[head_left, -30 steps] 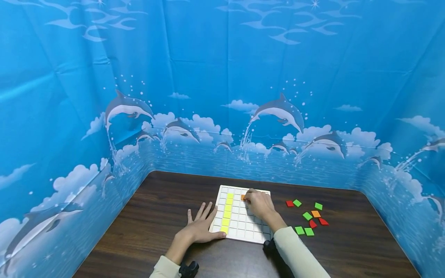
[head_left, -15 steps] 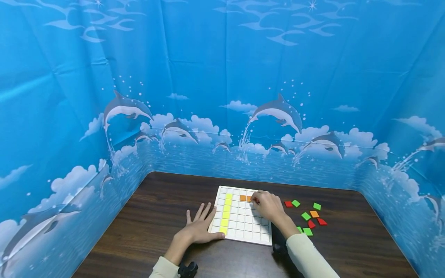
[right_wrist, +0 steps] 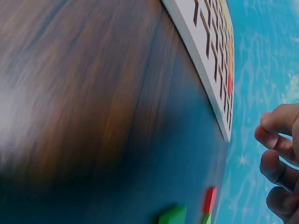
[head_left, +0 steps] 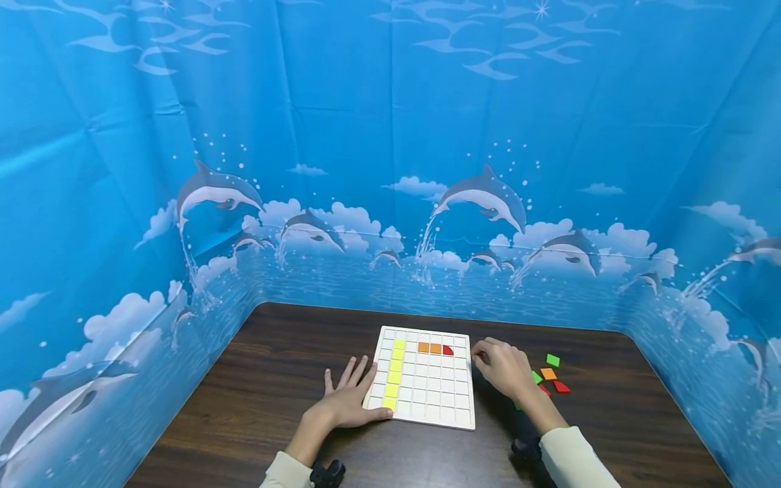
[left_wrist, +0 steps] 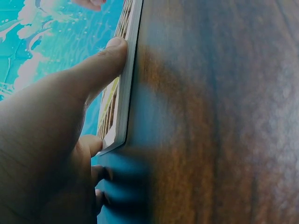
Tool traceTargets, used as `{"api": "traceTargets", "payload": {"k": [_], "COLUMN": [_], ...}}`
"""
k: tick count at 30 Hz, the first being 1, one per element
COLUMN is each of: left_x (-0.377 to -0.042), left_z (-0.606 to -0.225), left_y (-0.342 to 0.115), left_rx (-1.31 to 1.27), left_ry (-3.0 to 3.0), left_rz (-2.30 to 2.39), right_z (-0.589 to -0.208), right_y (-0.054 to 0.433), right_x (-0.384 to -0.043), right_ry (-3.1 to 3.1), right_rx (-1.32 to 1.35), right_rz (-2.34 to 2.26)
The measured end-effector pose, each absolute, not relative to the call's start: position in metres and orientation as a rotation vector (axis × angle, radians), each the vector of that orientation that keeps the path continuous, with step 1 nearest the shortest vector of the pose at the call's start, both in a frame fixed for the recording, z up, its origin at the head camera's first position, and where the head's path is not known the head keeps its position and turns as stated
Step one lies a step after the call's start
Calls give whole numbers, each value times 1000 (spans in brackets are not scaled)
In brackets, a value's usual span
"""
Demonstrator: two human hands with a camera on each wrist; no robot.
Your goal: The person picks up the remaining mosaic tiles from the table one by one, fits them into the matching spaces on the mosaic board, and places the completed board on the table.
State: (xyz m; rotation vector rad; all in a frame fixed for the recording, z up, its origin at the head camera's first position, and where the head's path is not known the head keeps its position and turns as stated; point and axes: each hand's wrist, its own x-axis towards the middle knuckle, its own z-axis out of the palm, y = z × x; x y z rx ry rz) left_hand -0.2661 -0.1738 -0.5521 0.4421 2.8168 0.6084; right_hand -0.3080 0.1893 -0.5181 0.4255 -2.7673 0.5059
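Observation:
A white grid board (head_left: 427, 393) lies on the table, carrying a column of yellow tiles (head_left: 393, 373). Near its far right part, two orange tiles (head_left: 430, 348) and a red tile (head_left: 448, 350) with one rounded corner sit side by side in a row. My left hand (head_left: 344, 403) is spread at the board's near left corner, its thumb (left_wrist: 114, 49) resting on the near edge. Just past the right edge hovers my right hand (head_left: 503, 366); its fingers are loosely curled, thumb and index finger close together, with nothing showing between them in the right wrist view.
Loose tiles lie right of the board, partly hidden by the right hand: a green tile (head_left: 552, 360), an orange tile (head_left: 548, 374), a red tile (head_left: 561, 387) and others. Dark wooden table (head_left: 293, 339); a blue dolphin-print curtain (head_left: 390, 169) surrounds its back and sides.
My right hand has moved right, from over the orange tiles, past the red tile and off the board, uncovering that row. My left hand has stayed at the board's corner.

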Motion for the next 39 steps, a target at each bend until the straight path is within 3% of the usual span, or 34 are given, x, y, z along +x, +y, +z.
{"api": "traceTargets", "payload": {"k": [6,21,39], "left_x": [-273,-261,-267], "left_z": [-565,-541,-556], "left_y": [-177,-172,-174], "left_rx": [441,429,446], "left_ry": [2823,2808,2826], "left_rz": [608,628,645], "right_z": [-517,-513,-518], "right_y": [214,272,320], "right_x": [-301,-285,-271], "right_ry": [-2745,-2741,-2784], "right_rx": [390,311,210], "right_rz": [506,519,550]}}
